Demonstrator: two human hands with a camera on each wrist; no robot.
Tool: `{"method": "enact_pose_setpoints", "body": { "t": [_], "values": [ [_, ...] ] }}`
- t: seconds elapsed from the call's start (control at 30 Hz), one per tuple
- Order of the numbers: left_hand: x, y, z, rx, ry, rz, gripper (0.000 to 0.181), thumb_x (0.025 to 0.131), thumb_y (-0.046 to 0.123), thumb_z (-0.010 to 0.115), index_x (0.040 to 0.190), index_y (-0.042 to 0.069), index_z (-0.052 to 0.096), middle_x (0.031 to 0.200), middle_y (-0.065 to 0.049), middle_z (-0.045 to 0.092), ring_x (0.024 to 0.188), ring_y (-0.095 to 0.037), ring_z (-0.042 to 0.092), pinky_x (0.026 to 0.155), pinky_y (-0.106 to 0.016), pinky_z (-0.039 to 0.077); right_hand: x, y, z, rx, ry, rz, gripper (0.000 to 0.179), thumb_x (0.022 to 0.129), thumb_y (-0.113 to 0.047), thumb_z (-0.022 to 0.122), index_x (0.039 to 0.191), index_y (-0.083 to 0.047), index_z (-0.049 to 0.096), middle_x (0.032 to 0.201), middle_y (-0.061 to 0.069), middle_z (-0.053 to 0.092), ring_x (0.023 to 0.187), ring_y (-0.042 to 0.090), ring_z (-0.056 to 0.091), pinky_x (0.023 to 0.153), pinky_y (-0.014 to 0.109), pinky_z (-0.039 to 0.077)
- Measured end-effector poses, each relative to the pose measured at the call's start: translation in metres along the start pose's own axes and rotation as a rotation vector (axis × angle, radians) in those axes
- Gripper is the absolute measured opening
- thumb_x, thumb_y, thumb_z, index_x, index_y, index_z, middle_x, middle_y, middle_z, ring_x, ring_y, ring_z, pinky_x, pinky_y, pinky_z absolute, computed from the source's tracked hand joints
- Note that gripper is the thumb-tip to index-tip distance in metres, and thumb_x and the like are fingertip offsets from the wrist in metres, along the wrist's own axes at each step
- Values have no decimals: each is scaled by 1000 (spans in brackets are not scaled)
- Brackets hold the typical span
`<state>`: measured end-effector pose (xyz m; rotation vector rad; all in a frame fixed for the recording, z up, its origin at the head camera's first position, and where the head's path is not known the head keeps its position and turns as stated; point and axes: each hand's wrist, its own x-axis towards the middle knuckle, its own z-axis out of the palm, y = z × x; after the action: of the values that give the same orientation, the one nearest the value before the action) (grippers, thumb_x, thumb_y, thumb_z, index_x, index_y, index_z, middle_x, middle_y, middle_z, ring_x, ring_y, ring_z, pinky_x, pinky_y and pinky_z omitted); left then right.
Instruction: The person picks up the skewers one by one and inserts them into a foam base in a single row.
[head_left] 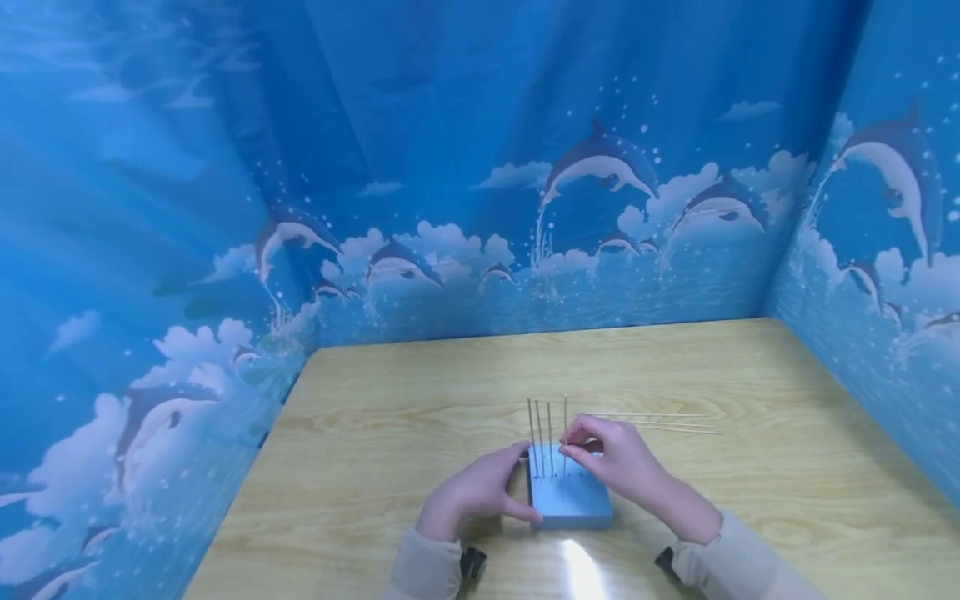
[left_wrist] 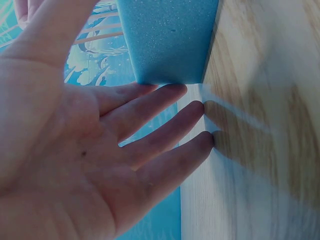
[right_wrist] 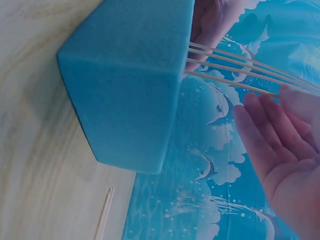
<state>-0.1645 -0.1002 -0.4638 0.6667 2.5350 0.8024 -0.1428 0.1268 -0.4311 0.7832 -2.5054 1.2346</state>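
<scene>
A light blue block (head_left: pixel 572 502) sits on the table with thin wooden sticks standing upright in a row along its top. My right hand (head_left: pixel 628 460) pinches one stick (head_left: pixel 566 417) between thumb and fingertips, above the block; in the right wrist view this stick (right_wrist: pixel 230 84) meets the block's top. Three other sticks (head_left: pixel 539 433) stand to its left. At the block's left side rests my left hand (head_left: pixel 483 485), thumb by the near corner. The left wrist view has its fingers (left_wrist: pixel 150 112) extended, some tips touching the block (left_wrist: pixel 172 42) and others at the tabletop.
Several loose sticks (head_left: pixel 675 427) lie on the wooden table (head_left: pixel 390 417) behind and right of the block. Small dark holes (head_left: pixel 581 474) continue the row on the block's top. A blue dolphin-print curtain (head_left: pixel 450 167) encloses the table's back and sides.
</scene>
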Motion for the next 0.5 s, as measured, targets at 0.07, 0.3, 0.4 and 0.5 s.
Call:
{"method": "enact_pose_setpoints", "body": {
  "t": [0.07, 0.3, 0.4, 0.5],
  "values": [
    [0, 0, 0, -11, -2, -6, 115, 64, 53, 86, 156, 14, 29, 157, -7, 40, 143, -26, 41, 120, -47, 34, 1, -1, -2, -10, -25, 4, 16, 81, 0, 77, 93, -8, 70, 87, 4, 75, 79, 9, 71, 71, 17, 60],
    [0, 0, 0, -12, 1, -8, 115, 64, 51, 87, 155, 14, 30, 157, -7, 41, 143, -25, 41, 120, -47, 34, 2, -1, -14, -49, -39, -29, 26, 80, -3, 78, 105, -5, 69, 89, 2, 75, 81, 9, 72, 78, 26, 62],
    [-1, 0, 0, -9, 5, -7, 115, 64, 51, 87, 156, 13, 29, 157, -8, 40, 143, -26, 41, 120, -46, 34, 2, -1, -22, -84, -20, -40, 32, 78, -1, 79, 109, -4, 69, 92, 3, 76, 84, 12, 73, 81, 30, 62],
    [-1, 0, 0, -12, 6, -11, 116, 63, 51, 87, 156, 13, 29, 158, -8, 39, 144, -26, 40, 120, -47, 34, 2, 2, -31, -149, 1, -61, 37, 78, 1, 79, 113, -4, 69, 100, 5, 76, 88, 17, 73, 81, 33, 62]
  ]
}}
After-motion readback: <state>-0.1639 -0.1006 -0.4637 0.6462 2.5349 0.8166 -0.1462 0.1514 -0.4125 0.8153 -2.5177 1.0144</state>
